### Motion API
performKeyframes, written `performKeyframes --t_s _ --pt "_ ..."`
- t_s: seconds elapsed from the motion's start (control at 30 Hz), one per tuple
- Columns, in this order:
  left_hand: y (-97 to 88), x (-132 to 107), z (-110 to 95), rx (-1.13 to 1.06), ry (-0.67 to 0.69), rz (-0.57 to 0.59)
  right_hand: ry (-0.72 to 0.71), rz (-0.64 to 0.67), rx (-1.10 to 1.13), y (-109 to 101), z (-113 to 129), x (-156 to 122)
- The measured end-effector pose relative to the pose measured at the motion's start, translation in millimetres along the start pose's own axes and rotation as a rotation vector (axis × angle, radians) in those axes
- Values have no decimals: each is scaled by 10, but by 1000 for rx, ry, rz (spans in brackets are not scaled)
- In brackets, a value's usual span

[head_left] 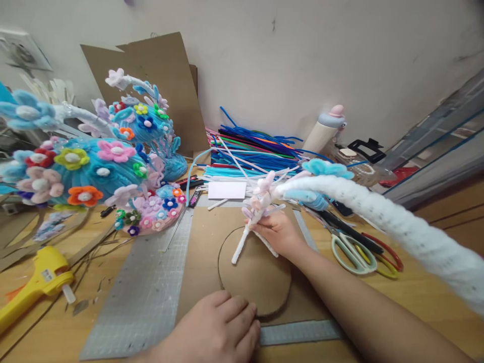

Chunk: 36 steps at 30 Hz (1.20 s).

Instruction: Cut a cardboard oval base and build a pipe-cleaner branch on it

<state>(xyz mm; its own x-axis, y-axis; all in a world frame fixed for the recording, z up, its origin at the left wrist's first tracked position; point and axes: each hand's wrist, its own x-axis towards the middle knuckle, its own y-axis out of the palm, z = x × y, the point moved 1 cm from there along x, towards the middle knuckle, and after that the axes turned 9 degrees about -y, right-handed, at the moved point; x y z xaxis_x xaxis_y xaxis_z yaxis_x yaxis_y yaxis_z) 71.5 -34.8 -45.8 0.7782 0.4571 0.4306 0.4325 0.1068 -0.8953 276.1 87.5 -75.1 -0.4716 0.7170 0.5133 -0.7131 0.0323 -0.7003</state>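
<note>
My right hand (279, 233) pinches a white fuzzy pipe-cleaner stem (242, 244) that carries small pink and lilac petals. Its forked lower ends rest on or just above a round cardboard disc (253, 275). At the disc's lower left edge, my left hand (221, 325) has its fingers curled together over the rim; its thumb is hidden. The disc lies on a larger cardboard sheet (200, 247). A thick white wrapped stem (378, 212) with a blue flower (327, 169) arches in from the right, close to the held piece; whether they are joined, I cannot tell.
Pipe-cleaner flower models (86, 169) crowd the left side. A yellow glue gun (45, 277) lies at front left, on the wooden table. Bundles of coloured pipe cleaners (253, 146) are at the back. Scissors (353, 252) and a bottle (325, 128) stand to the right.
</note>
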Motion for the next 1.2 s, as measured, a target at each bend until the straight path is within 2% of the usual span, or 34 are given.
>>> performKeyframes --t_s 0.23,0.57,1.03,1.2 --pt "13 23 10 23 -11 -5 60 4 39 22 -27 -10" --pt "25 -11 -7 0 -21 -5 162 40 61 -8 62 30" --pt "29 -10 -1 -5 -24 -6 162 34 125 33 -20 2" --pt "17 7 -12 -64 -66 55 154 48 131 31 -15 10"
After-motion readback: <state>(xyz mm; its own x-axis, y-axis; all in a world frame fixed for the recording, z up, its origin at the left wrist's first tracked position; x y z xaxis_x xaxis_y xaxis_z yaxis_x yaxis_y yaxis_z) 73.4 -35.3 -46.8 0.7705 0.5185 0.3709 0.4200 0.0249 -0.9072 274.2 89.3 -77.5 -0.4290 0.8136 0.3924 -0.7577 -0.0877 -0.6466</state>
